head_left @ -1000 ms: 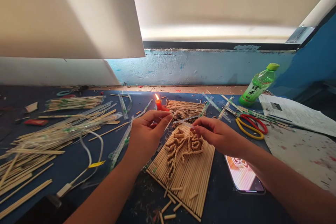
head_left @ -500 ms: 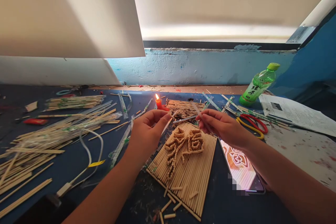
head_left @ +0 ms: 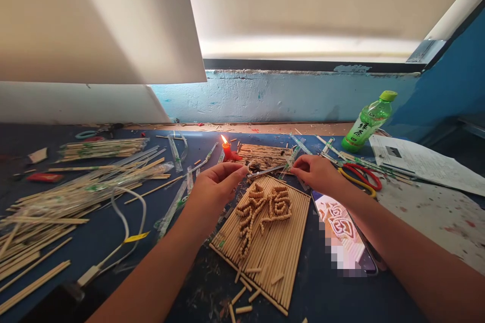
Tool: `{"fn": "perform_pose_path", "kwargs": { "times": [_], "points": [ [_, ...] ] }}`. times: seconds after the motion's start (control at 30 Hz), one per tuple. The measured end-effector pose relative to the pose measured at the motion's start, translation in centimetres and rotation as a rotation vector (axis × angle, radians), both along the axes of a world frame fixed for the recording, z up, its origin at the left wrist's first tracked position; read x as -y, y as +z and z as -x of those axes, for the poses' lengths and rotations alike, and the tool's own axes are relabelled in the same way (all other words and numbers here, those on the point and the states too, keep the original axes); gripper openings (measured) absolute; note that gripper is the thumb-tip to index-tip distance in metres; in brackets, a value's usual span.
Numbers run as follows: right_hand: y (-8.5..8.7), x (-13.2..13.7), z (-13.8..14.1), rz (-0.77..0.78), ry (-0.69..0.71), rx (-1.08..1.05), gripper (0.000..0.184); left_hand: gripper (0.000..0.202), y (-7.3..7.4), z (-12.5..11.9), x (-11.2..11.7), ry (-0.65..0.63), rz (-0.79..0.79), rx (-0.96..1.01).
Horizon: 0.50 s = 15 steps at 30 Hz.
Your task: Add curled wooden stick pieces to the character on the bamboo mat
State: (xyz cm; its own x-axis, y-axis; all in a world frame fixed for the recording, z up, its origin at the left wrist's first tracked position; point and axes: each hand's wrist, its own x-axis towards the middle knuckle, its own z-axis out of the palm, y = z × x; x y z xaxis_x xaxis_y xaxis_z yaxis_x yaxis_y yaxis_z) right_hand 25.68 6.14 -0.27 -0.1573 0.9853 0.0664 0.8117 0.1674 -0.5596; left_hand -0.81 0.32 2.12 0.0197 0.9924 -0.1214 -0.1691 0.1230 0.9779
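My left hand is closed in a pinch near the candle, with the pale end of a short piece of stick showing at its fingertips. My right hand is low at the table behind the phone, fingers pressed together beside clear plastic wrappers; what they grip is hidden. Between and below the hands lies a panel of wooden sticks, bearing a raised character built from short stick pieces. Behind it, a red candle burns near a smaller, scorched stick mat.
A phone displays a similar character. Red-and-yellow scissors, a tilted-looking green bottle and printed paper are at the right. Loose chopsticks, wrappers and a white cable cover the left. Cut pieces lie in front.
My right hand has lowered to the table, and the translucent rod it held up no longer shows clearly. My left hand stays near the candle, still pinching. The view has shifted slightly.
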Motion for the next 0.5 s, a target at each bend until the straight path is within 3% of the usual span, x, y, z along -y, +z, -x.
{"fn": "perform_pose_path", "kwargs": {
  "times": [0.5],
  "points": [
    [-0.58, 0.32, 0.65, -0.001, -0.002, 0.056, 0.019, 0.024, 0.59, -0.65, 0.53, -0.018, 0.021, -0.088]
  ]
}}
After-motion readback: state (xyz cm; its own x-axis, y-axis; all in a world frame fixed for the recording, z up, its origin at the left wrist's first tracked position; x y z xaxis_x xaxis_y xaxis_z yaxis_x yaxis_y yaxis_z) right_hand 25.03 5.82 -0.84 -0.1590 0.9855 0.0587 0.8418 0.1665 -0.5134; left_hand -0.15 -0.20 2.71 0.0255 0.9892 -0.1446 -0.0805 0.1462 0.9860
